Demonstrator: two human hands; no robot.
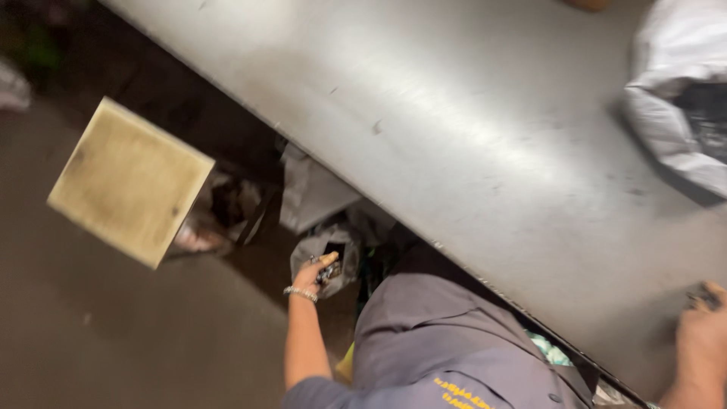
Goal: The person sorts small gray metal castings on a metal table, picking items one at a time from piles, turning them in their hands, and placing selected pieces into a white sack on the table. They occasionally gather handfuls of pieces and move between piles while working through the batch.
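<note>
On the floor at far left stands a square wooden board [130, 182]. Beside it, under the metal table [469, 144], the left hand [312, 276] closes on a small dark object [329, 270] by grey bags [322, 220]. At far right, the right hand [700, 333] rests on the tabletop, its grip unclear.

The person wears a grey short-sleeved shirt [439, 333] with yellow lettering and a beaded bracelet [301, 293].
</note>
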